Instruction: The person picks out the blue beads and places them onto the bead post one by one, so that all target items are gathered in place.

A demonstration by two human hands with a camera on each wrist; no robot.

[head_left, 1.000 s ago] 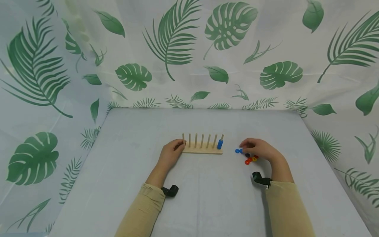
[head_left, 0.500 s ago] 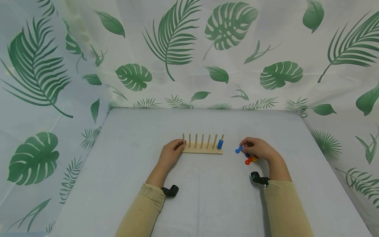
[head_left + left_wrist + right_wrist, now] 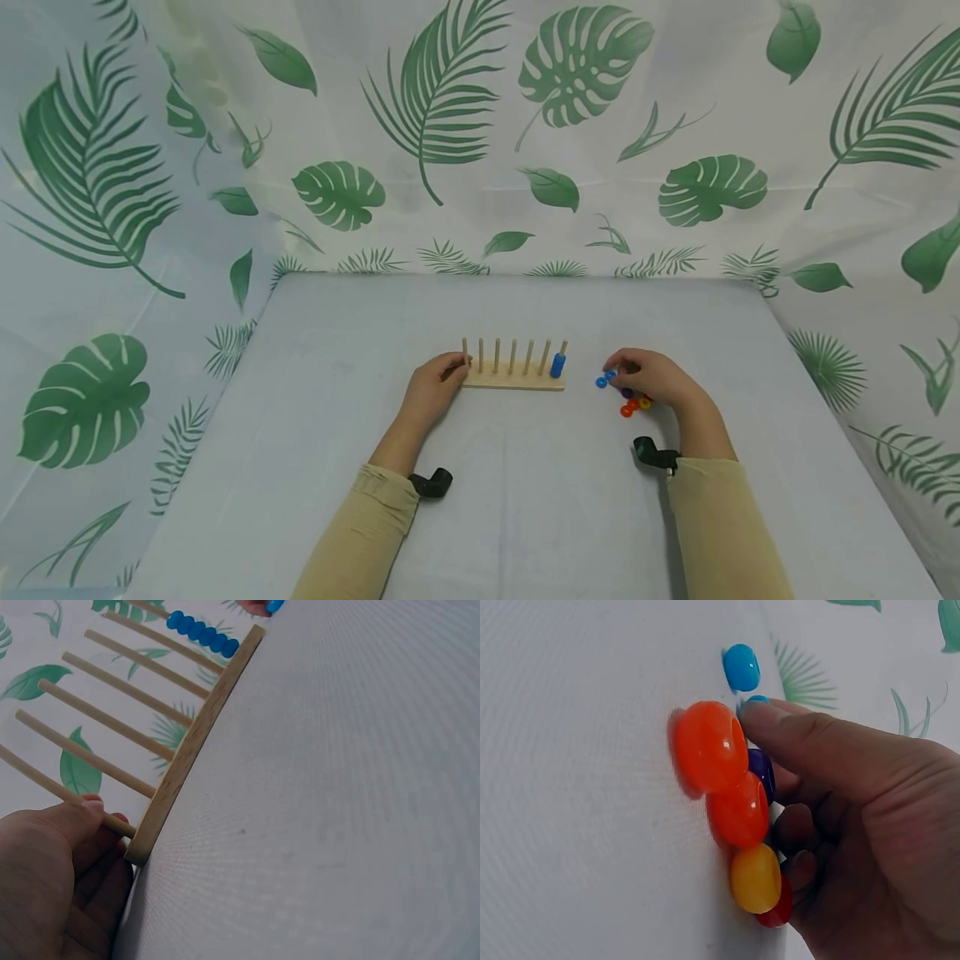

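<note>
A wooden peg board (image 3: 513, 382) with a row of upright pegs stands on the table. Several blue beads (image 3: 202, 634) are stacked on its rightmost peg. My left hand (image 3: 435, 385) pinches the leftmost peg (image 3: 112, 823) near the base, thumb on one side and fingers behind. At the right, my right hand (image 3: 654, 375) pinches a blue bead (image 3: 610, 376) between thumb and fingertips; in the right wrist view the thumb mostly hides it. Another blue bead (image 3: 742, 667) lies just beyond. Orange beads (image 3: 711, 748), a yellow bead (image 3: 756, 878), a dark blue bead (image 3: 762, 774) and a red bead (image 3: 775, 906) lie beside the hand.
White cloth covers the table (image 3: 502, 500). Leaf-patterned sheets (image 3: 480, 125) hang behind it and at both sides. A black wrist camera (image 3: 432, 483) sits at the left cuff, and another wrist camera (image 3: 655, 452) at the right.
My right hand has shifted slightly left and its fingertips have closed on a blue bead, which has moved slightly away from me. The left hand and the peg board have stayed in place.
</note>
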